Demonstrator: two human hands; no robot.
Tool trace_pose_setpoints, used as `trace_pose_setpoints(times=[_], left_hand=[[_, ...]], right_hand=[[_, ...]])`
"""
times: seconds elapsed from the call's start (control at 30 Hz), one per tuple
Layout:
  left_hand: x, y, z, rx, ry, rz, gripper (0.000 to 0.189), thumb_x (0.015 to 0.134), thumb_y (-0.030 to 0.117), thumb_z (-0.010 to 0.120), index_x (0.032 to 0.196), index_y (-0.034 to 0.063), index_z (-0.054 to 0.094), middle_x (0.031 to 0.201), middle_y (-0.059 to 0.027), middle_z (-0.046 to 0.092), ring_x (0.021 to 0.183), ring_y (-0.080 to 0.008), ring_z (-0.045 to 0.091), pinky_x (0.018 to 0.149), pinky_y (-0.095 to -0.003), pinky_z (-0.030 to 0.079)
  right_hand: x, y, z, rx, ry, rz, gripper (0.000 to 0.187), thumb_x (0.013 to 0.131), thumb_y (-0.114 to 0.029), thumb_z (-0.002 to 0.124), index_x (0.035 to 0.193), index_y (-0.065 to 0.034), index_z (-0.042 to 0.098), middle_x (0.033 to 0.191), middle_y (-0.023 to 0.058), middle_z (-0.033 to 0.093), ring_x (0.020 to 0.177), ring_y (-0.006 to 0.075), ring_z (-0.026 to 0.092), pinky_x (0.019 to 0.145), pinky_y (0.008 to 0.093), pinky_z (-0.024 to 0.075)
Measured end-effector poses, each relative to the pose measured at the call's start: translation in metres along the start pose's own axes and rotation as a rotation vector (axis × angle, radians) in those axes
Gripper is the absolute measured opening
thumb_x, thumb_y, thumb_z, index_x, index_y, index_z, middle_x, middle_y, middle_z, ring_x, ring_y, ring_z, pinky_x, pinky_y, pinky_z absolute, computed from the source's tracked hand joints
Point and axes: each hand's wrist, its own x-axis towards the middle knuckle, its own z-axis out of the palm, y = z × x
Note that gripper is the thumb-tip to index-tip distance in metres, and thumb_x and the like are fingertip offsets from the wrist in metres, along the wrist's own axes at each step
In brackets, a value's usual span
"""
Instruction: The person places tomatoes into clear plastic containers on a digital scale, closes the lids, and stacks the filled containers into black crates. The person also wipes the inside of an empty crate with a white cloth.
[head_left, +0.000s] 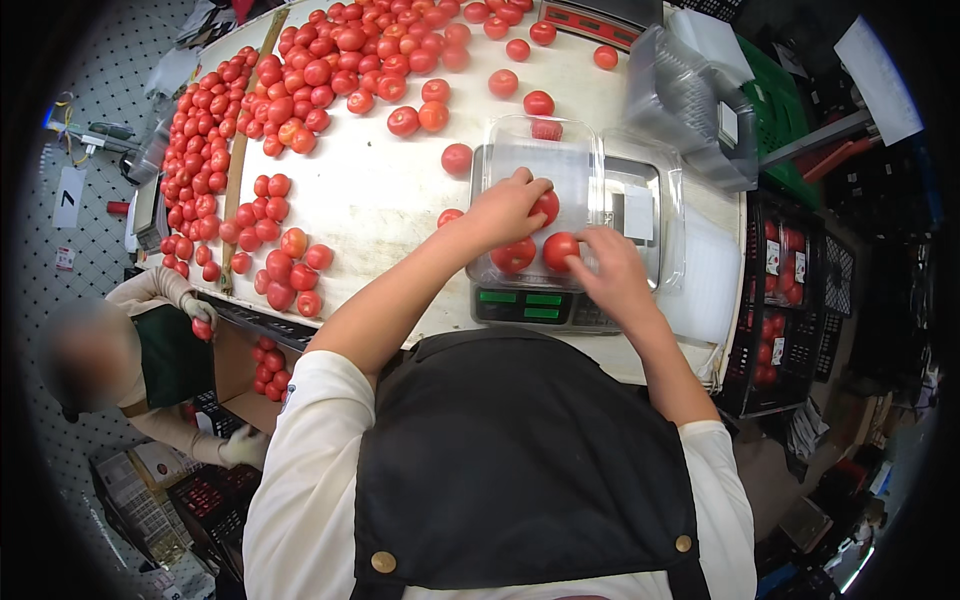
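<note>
A clear plastic clamshell container (491, 142) lies with its lid spread to the right on a digital scale (521, 305) whose green displays are lit. My left hand (510, 206) reaches into the container and grips a tomato (546, 208) near its middle. Below it, a second tomato (513, 256) rests at the container's near left. My right hand (611, 274) has its fingertips on a third tomato (560, 251) beside that one. Loose tomatoes (456, 159) lie left of the scale, and a large heap of tomatoes (349, 60) covers the far left of the table.
A wooden strip (238, 161) divides the tomatoes. Stacked empty clamshells (679, 97) stand at the back right, near a green crate (776, 112). Black crates (780, 300) with packed tomatoes stand right of the table. A gloved co-worker (169, 352) holds a tomato beside a cardboard box (238, 371) at left.
</note>
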Motion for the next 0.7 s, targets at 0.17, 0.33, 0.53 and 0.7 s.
trace_pose_setpoints(times=[0.17,0.33,0.53,0.7], left_hand=[[0.015,0.0,0.007,0.046,-0.041,-0.092,0.057,0.081,0.017,0.072,0.134,0.0106,0.054,0.122,-0.0233,0.054,0.107,-0.0449,0.058,0.093,-0.0479,0.05],[0.011,0.01,0.006,0.143,0.172,0.017,0.057,0.077,0.009,0.074,0.131,0.0127,0.056,0.123,-0.0199,0.053,0.111,-0.0413,0.054,0.094,-0.0458,0.049],[-0.01,-0.014,0.015,0.089,0.201,0.228,0.053,0.08,0.007,0.072,0.129,0.0169,0.056,0.12,-0.0149,0.054,0.111,-0.0372,0.054,0.093,-0.0446,0.049],[0.011,0.007,0.01,0.091,0.116,0.034,0.058,0.081,0.012,0.074,0.134,0.0152,0.051,0.119,-0.0184,0.055,0.104,-0.0388,0.059,0.09,-0.0455,0.052]], right_hand=[[0.027,-0.011,0.023,-0.342,-0.155,-0.146,0.042,0.069,-0.021,0.081,0.103,-0.005,0.062,0.094,0.0115,0.06,0.102,0.0294,0.059,0.087,0.0429,0.0418],[0.033,0.003,0.041,-0.49,-0.316,-0.139,0.053,0.063,-0.018,0.082,0.108,-0.0037,0.059,0.098,0.013,0.061,0.102,0.0307,0.057,0.089,0.0428,0.0406],[0.016,-0.008,0.022,-0.149,-0.076,0.098,0.061,0.069,-0.031,0.086,0.117,-0.0067,0.059,0.108,0.012,0.064,0.11,0.0303,0.056,0.097,0.0445,0.0381],[0.0,0.006,0.04,-0.227,-0.034,-0.041,0.054,0.073,-0.032,0.083,0.115,-0.0065,0.059,0.108,0.0099,0.064,0.112,0.0294,0.056,0.109,0.0544,0.0305]])
